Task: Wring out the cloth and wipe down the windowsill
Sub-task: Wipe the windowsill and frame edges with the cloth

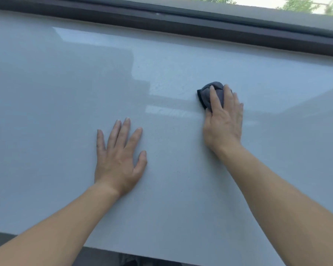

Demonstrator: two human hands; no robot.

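We see 2 hands well apart on the pale windowsill [65, 93]. The left hand [119, 160] lies flat, fingers spread, holding nothing. The right hand [224, 121] presses straight fingers onto the bunched dark grey cloth [205, 95], right of the sill's middle, short of the dark window frame [181, 25].

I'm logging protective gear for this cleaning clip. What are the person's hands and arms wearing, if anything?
Nothing that shows. The left hand and the right hand are bare, without gloves, and no ring, watch or bracelet is visible. The left forearm and the right forearm are bare too, with no sleeve in view up to the picture's edge. The fingernails look short and unpainted.
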